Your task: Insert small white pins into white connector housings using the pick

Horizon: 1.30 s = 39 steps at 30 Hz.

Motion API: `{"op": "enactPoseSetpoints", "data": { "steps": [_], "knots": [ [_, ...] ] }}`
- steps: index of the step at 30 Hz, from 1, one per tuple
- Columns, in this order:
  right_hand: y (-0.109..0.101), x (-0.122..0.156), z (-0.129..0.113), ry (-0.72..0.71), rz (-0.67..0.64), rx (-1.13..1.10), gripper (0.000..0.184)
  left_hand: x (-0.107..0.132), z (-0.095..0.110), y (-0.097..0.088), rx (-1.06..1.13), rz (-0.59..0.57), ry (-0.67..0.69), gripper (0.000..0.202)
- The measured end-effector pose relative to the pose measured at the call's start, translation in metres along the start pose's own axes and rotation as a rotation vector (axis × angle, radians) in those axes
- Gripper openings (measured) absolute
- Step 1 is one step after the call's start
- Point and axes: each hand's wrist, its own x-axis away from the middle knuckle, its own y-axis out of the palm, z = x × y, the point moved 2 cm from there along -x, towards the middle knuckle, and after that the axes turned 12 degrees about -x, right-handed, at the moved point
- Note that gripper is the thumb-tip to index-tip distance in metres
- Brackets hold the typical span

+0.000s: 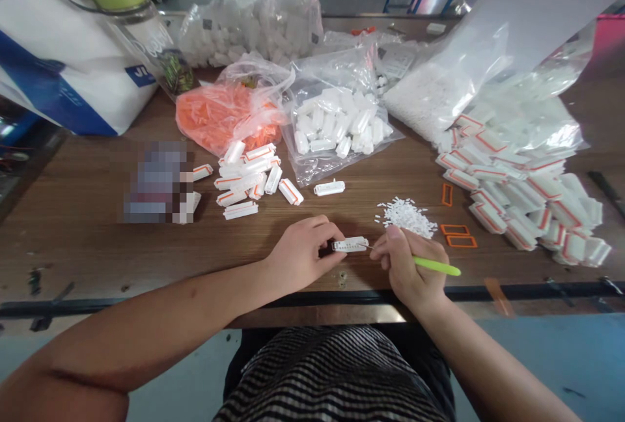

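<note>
Between thumb and fingers, my left hand (307,249) grips the left end of a white plastic connector housing (352,245) with a row of small holes facing up. My right hand (413,266) is closed like a pen grip round a thin pick with a lime-green handle (437,266). The pick's fine tip reaches the right part of the housing; whether it touches cannot be told. Just behind my right hand lies a pile of tiny white pins (409,215). Another white housing (329,187) rests on the table beyond my left hand.
White housings with orange seals (249,174) lie at the left; a bigger heap (527,194) spreads at the right. Orange rectangular rings (461,241) are beside the pins. Behind stand bags of orange parts (219,112), white housings (336,119) and white granules (424,93), plus a green-lidded bottle (146,38).
</note>
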Motion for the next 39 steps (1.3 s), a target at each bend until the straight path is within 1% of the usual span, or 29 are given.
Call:
{"op": "enactPoseSetpoints", "data": {
  "steps": [7,12,20,22,26,28,34,39],
  "knots": [
    [0.0002,-0.001,-0.0004,0.005,-0.011,0.01,0.046,-0.0006,0.0003,-0.0002,0.006,0.0,-0.001,0.007],
    [0.0006,0.0007,0.0026,0.041,-0.022,0.01,0.046,-0.0003,0.0,-0.0004,-0.009,0.001,0.005,0.007],
    [0.0019,-0.0059,-0.0002,0.08,-0.082,-0.01,0.048,-0.0005,0.0014,-0.0011,-0.009,-0.003,0.0,0.006],
    [0.0019,-0.0058,0.0005,0.099,-0.071,-0.019,0.049,-0.0006,0.0011,-0.0009,-0.008,-0.007,0.001,0.006],
    [0.0,-0.0031,0.0023,0.123,0.013,-0.07,0.05,-0.0005,-0.0002,-0.0003,-0.005,0.001,0.008,0.007],
    [-0.0007,-0.0022,0.0024,0.132,0.03,-0.097,0.05,-0.0004,-0.0006,-0.0001,-0.007,0.005,0.008,0.007],
    [0.001,-0.0034,0.0025,0.164,-0.021,-0.066,0.05,-0.0002,0.0001,-0.0004,-0.005,-0.005,0.005,0.007],
    [0.0028,-0.0059,0.0017,0.139,-0.041,-0.028,0.05,-0.0006,0.0003,-0.0014,0.0,0.001,0.004,0.006]
  ]
}}
